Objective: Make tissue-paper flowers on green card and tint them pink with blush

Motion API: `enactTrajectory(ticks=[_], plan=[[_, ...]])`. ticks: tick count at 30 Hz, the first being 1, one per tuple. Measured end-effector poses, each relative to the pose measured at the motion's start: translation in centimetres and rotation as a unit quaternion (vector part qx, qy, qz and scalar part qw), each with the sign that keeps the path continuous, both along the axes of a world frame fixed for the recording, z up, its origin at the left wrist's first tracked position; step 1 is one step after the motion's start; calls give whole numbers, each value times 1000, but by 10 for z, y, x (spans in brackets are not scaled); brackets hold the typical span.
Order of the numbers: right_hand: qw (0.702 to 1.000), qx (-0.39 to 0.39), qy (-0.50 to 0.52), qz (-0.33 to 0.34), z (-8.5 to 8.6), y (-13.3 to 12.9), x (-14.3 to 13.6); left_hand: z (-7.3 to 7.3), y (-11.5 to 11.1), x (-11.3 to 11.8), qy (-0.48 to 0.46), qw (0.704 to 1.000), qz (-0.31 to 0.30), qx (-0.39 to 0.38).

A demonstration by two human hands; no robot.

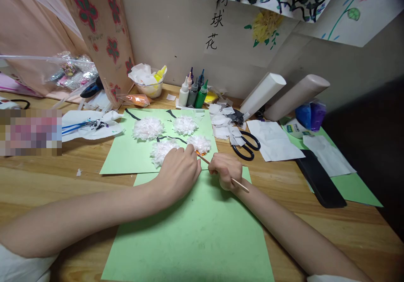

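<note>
Wooden table [47, 176] against a grey wall [158, 42]; paint bottles [193, 93] stand upright near the wall. Work spot: upper green sheet [121, 158], bearing four white paper puffs and dark painted strokes.

Right hand [225, 170]: fingers curled snugly round a thin stick [240, 184], probably a brush, slanting with its front end at an orange patch [201, 152] just below the front right puff [198, 144]. Left hand [179, 168]: fingers bent, knuckles up, covering part of the front left puff [159, 151]; the fingertips are hidden, so cannot tell whether they hold anything.

Handling, judged by eye: stick light, stiff, smooth; best held by the shaft, close behind the working end for control. Puffs look soft and easily crushed; avoid pressing, steady the sheet by its bare margin instead.

Edges and room: lower green sheet [195, 240] gives the widest free space, toward the body. Rightward travel is tighter: scissors [247, 158] lie near the upper sheet's right edge, then white paper [273, 141]. Beyond the sheet, the bottles limit forward reach.
</note>
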State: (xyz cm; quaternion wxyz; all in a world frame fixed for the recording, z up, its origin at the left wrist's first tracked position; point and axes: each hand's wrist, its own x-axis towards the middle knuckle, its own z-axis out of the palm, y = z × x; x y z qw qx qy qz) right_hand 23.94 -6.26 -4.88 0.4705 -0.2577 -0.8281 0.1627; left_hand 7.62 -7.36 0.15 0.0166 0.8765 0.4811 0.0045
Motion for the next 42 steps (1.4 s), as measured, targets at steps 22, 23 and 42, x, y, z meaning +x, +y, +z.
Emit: enactTrajectory(ticks=[22, 23, 42], plan=[[994, -60, -83, -28, -1, 6, -5, -2, 2, 2, 3, 1000, -3, 4], [993, -65, -89, -32, -1, 7, -5, -2, 2, 1, 4, 1000, -3, 7], [977, -193, -44, -81, 1, 8, -13, -34, -21, 8, 83, 974, -179, 111]])
